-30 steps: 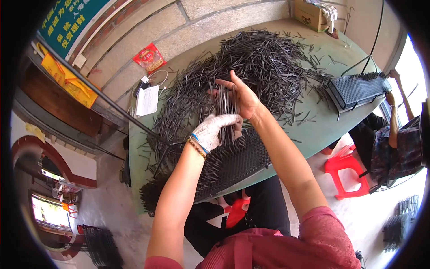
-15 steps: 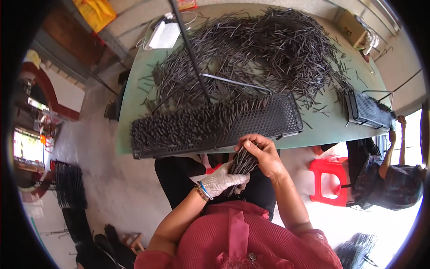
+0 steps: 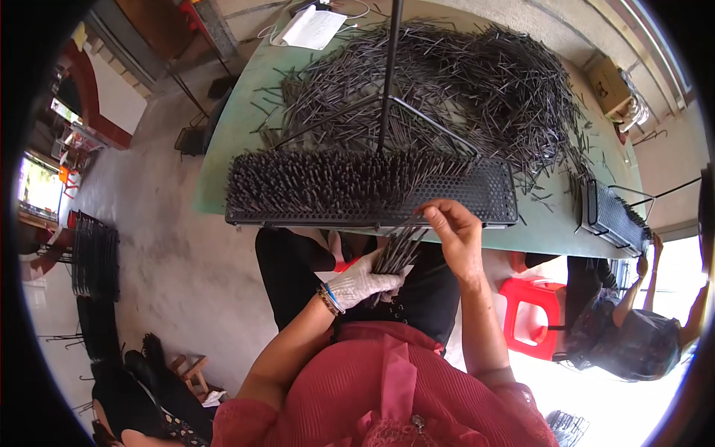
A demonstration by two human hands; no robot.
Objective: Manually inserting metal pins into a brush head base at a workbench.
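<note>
My left hand (image 3: 363, 284), in a pale knit glove, is wrapped round a bundle of thin dark sticks (image 3: 398, 252) above my lap. My bare right hand (image 3: 458, 240) is closed in a pinch on one thin dark stick between the bundle and the rack's front edge. The long black perforated rack (image 3: 488, 195) lies along the near table edge, just beyond my hands. Upright dark sticks crowd its left and middle holes, while holes at its right end show bare. A black rod frame rises from the rack.
A large heap of loose sticks (image 3: 521, 97) covers the green table (image 3: 223, 160). White paper (image 3: 310, 28) and a cardboard box (image 3: 607, 86) are at the back. At right, a co-worker's hands touch a similar rack (image 3: 617, 216), near a red stool (image 3: 532, 320).
My right hand has drawn away from the bundle, upward and right, closer to the rack's front edge. My left hand still grips the bundle. The view has shifted and turned.
</note>
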